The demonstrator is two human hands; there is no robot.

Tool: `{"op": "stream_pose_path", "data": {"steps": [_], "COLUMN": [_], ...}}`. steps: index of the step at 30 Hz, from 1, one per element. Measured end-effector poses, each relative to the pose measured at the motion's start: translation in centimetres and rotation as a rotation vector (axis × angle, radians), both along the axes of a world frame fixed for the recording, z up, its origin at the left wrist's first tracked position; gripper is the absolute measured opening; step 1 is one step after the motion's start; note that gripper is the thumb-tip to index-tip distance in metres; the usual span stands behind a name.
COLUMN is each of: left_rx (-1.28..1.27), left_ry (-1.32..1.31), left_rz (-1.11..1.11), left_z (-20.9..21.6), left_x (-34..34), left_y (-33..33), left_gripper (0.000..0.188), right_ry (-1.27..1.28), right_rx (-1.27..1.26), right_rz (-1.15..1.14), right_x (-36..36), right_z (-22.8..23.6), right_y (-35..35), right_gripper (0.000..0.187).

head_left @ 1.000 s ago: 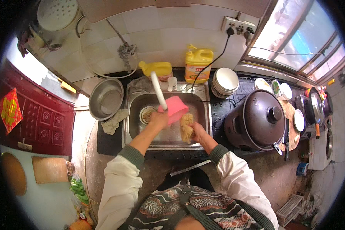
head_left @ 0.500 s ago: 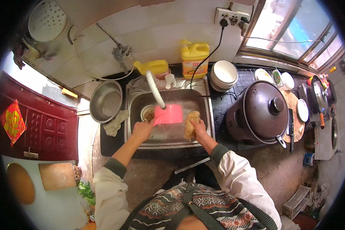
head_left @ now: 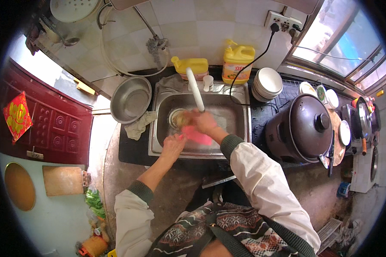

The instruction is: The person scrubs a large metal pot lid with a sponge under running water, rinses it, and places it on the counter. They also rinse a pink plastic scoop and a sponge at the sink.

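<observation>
Over the steel sink (head_left: pixel 247 115), my left hand (head_left: pixel 173 146) is closed on the handle of a pink plastic dipper (head_left: pixel 197 136), which is tilted low in the basin. My right hand (head_left: pixel 203 122), blurred by motion, grips a tan loofah-like scrubber (head_left: pixel 184 119) just above the dipper, on the basin's left side. The scrubber partly covers a round, pale-rimmed drain (head_left: pixel 172 115). The white faucet spout (head_left: pixel 194 88) arches down in front of my right hand. Blur hides the fingers' exact grip and whether scrubber and dipper touch.
Left of the sink are a steel basin (head_left: pixel 131 100) and a rag (head_left: pixel 137 127). Yellow jugs (head_left: pixel 238 64) stand behind it. On the right are stacked bowls (head_left: pixel 268 83), a large dark lidded pot (head_left: pixel 298 128) and a knife (head_left: pixel 331 160) by a cutting board. A black cord (head_left: pixel 255 62) hangs nearby.
My right hand has swung left with the scrubber, from the sink's right side to above the drain. The dipper has tilted down toward the sink's front. The whole view has shifted slightly.
</observation>
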State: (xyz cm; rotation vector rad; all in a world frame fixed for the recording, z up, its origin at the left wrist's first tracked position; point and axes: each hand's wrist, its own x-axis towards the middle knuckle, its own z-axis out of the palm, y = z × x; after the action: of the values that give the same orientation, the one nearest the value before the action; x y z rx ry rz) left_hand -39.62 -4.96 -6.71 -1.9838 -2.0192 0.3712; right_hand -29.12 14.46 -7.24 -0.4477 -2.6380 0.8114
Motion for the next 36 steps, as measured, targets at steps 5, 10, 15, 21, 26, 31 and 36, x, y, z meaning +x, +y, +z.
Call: {"op": "stream_pose_path", "data": {"steps": [5,10,15,21,26,31,36], "left_rx": [0.049,-0.126,-0.288,-0.275,-0.045,0.335,0.603], "left_ry": [-0.065,-0.554,-2.037,-2.782,-3.205,-3.933,-4.182], "left_rz": [-0.022,0.220,0.927,0.907,0.962,0.956,0.721], "left_z": [-1.0,-0.2,-1.3,-2.3,-4.5,-2.7,-4.2], "left_x": [0.1,0.0,-1.1,-1.3,0.9,5.2,2.2], "left_y": [-1.6,1.5,3.3,1.0,5.7,5.9,10.8], "left_gripper": [0.042,0.049,0.031,0.031,0.042,0.049,0.029], "right_ry": [-0.339,-0.009,0.136,0.183,0.170,0.277,0.258], "right_rx": [-0.445,-0.879,-1.184,-1.422,-1.400,-1.460,-1.518], "right_rz": [-0.441,-0.731,-0.883,-0.870,-0.808,-0.857,-0.873], "right_x": [6.2,12.7,14.8,16.7,14.9,15.8,15.6], "right_z": [1.1,-5.7,-6.3,-7.3,-8.0,-10.4,-8.0], "right_y": [2.6,4.3,2.8,2.3,1.6,1.2,0.0], "right_gripper": [0.052,0.053,0.051,0.047,0.045,0.037,0.031]}}
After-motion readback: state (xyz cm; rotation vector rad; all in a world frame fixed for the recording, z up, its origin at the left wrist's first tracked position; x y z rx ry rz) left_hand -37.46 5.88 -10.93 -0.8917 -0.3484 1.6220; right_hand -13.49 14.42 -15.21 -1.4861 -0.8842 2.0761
